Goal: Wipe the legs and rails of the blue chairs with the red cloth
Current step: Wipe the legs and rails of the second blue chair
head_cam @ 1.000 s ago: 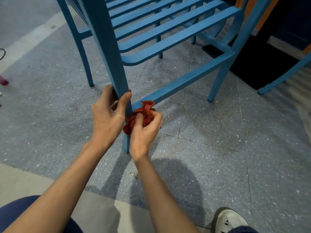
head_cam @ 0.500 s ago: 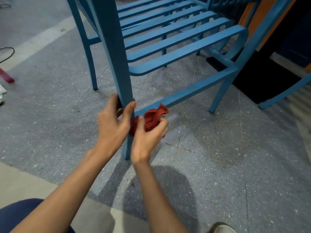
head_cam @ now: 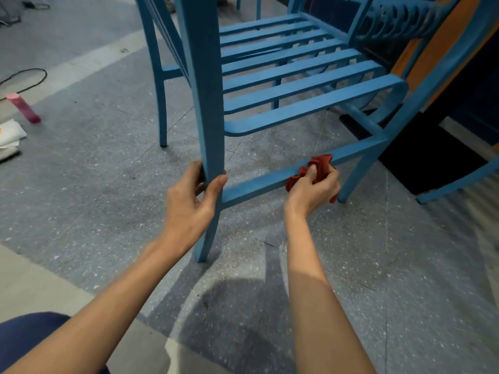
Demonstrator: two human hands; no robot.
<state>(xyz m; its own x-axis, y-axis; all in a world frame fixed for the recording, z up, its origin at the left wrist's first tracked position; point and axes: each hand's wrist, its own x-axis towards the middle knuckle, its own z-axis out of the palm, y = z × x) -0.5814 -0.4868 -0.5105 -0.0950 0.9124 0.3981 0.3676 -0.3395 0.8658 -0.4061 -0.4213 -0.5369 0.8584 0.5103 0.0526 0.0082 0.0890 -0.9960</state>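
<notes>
Currently the left hand [head_cam: 189, 203] clamps the near leg [head_cam: 210, 125] at frame centre; right hand [head_cam: 314, 188] fingers [head_cam: 313, 171] pinch the red cloth [head_cam: 320, 164] against the lower rail [head_cam: 259, 183]. Risk: the bunched cloth may slip off, leaving the rail's underside unwiped.

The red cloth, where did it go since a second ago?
The right hand slid the cloth along the low rail, away from the near leg and toward the far leg. The left hand kept gripping the near leg. The chair did not visibly shift.
</notes>
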